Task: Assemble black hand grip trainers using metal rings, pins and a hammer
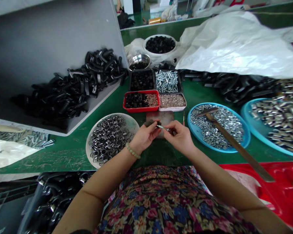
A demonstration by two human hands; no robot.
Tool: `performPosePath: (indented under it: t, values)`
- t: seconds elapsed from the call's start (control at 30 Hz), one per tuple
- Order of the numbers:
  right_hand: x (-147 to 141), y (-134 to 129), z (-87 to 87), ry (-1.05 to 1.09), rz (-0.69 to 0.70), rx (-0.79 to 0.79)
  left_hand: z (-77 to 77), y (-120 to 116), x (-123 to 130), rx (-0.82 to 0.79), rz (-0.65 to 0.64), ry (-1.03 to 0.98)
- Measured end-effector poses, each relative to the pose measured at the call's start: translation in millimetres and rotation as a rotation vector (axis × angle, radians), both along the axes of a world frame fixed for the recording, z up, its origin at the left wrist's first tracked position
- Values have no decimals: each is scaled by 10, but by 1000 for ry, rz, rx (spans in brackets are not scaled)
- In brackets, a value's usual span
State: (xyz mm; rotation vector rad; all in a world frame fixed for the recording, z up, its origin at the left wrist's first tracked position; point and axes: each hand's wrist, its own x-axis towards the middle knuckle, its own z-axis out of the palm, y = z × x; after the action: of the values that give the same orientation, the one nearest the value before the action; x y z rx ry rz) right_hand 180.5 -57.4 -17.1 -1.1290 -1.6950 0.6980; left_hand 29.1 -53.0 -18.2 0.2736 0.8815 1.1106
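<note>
Left of bench: grey tray [39, 42] carried a heap of black spring clips [73, 86]; steel bolts [21, 138] lay on a white sheet [5, 152] near its front corner.
Below bench, left: dark crate [31, 208] of more black clips [56, 191].
Bench left: white bowl [134, 125] of steel rings [108, 139] sat on the green workbench [63, 159], just beside the left hand.
Left hand: [144, 136] beaded bracelet [133, 151] on the wrist; fingers [152, 125] pinched in at center.
Part: small steel pin [162, 127] sat between both hands, above a flat metal plate [161, 118].
Grip: both hands together, clamped on the pin.
Back center: red tray [136, 110] held black caps and brass bits; black tray [141, 81] and steel screws [166, 81] sat behind it.
Right hand: [179, 138] fingers [172, 128] on the pin; thin spike [184, 118] stood just beyond.
Right: blue plate [244, 143] of hex nuts [217, 126], long-handled hammer [236, 146] across it; blue tray [244, 112] of steel sleeves [283, 113] at far right.
</note>
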Motion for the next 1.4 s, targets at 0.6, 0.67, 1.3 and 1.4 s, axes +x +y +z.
performPosePath:
  t: [0.6, 0.67, 1.3, 1.4]
  values:
    - [60, -94, -332, -349, 270, 648, -143, -344, -155, 395, -233, 246]
    - [23, -131, -365, -336, 274, 616, -172, -389, -193, 410, -225, 339]
    - [-174, -235, -402, 551, 200, -748, -75, -678, -226, 14, -144, 3]
    - [-211, -302, -414, 364, 117, -590, -169, -685, -229, 105, -103, 338]
